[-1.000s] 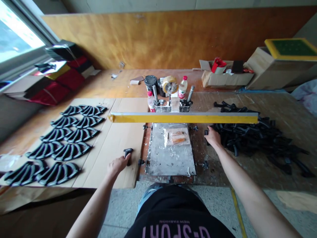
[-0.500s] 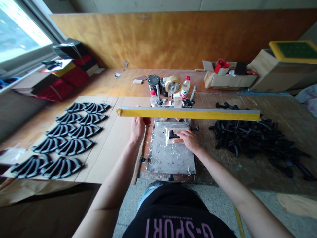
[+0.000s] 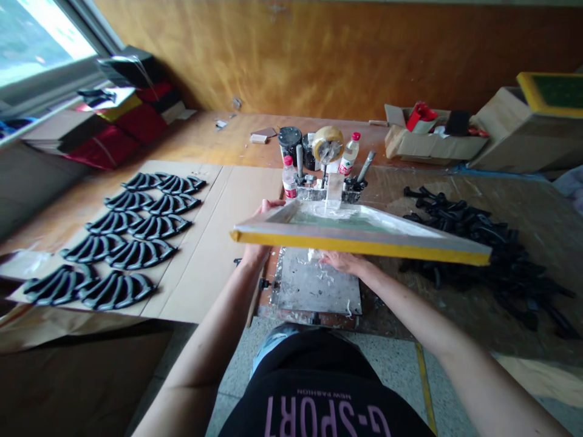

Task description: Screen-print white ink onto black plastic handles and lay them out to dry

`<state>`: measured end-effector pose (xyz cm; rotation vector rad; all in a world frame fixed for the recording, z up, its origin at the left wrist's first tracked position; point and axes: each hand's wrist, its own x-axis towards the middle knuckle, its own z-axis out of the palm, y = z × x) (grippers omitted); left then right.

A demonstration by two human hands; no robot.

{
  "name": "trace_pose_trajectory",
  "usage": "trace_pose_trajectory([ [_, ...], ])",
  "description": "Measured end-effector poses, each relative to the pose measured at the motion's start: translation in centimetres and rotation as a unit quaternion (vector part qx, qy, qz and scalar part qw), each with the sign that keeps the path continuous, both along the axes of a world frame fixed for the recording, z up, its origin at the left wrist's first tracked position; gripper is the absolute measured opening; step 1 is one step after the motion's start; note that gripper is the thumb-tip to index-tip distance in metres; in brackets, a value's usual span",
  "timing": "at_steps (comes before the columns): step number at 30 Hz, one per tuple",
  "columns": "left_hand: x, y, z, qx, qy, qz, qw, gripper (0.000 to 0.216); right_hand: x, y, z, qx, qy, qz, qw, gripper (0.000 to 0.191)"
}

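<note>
My left hand (image 3: 255, 252) is closed around the left side of a screen-printing frame (image 3: 364, 243) with a yellow front edge. The frame is tilted over a flat metal base plate (image 3: 319, 294). Its mesh carries white smears. Beneath the front edge, my right hand (image 3: 342, 262) is at the far part of the plate, its fingers bent and partly covered by the frame. What those fingers hold, if anything, is hidden. The frame's far side is near the press clamp (image 3: 336, 189).
Curved black plastic pieces (image 3: 141, 254) lie in rows on cardboard (image 3: 194, 267) at left. A heap of similar black pieces (image 3: 487, 255) is at right. Bottles (image 3: 350, 155), a tape roll (image 3: 328, 144) and a dark tub (image 3: 289, 141) stand behind the press. Boxes (image 3: 437, 145) are at back right.
The frame has come down and tilted so its mesh shows, now covering the black piece that lay under my right hand. My left hand still grips it. The view has shifted slightly.
</note>
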<state>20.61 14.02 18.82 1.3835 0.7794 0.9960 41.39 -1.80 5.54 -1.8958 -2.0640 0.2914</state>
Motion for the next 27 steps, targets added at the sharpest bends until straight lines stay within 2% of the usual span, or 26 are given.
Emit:
trace_pose_trajectory([
  [2,0.8,0.8,0.6,0.021,0.008,0.007,1.000,0.043,-0.6,2.2,-0.9,0.002,-0.015,0.015,1.000,0.049],
  [3,1.1,1.1,0.8,0.020,0.013,0.010,1.000,0.044,-0.5,2.7,-1.3,0.004,-0.023,-0.005,1.000,0.052],
  [6,1.6,1.8,0.8,0.009,0.021,0.019,1.000,0.043,0.7,2.8,-1.6,-0.006,-0.042,-0.153,0.987,0.059],
  [8,1.7,1.9,0.7,0.011,0.028,0.019,0.999,0.041,1.2,2.6,-1.2,-0.012,-0.043,-0.213,0.976,0.060],
  [10,1.8,1.9,0.7,0.012,0.036,0.021,0.999,0.041,0.8,3.1,-0.6,-0.004,-0.035,-0.183,0.983,0.059],
  [12,1.8,1.8,0.9,0.011,0.041,0.025,0.999,0.041,-0.5,4.5,-0.2,0.007,-0.024,-0.105,0.994,0.058],
  [14,1.8,1.7,1.0,0.010,0.043,0.029,0.999,0.041,-2.0,6.7,-0.3,0.001,-0.018,-0.038,0.999,0.057],
  [16,1.8,1.8,1.1,0.009,0.046,0.030,0.998,0.040,-3.0,8.8,-1.0,-0.018,-0.021,-0.022,0.999,0.055],
  [18,1.7,1.8,1.1,0.009,0.050,0.030,0.998,0.040,-3.0,10.4,-1.8,-0.039,-0.026,-0.055,0.997,0.052],
  [21,1.7,1.8,0.9,0.011,0.049,0.033,0.998,0.039,-2.0,11.4,-2.7,-0.047,-0.030,-0.142,0.988,0.049],
  [27,1.8,1.9,0.9,0.013,0.044,0.038,0.998,0.037,-0.5,11.7,-2.8,-0.025,-0.018,-0.255,0.967,0.042],
])
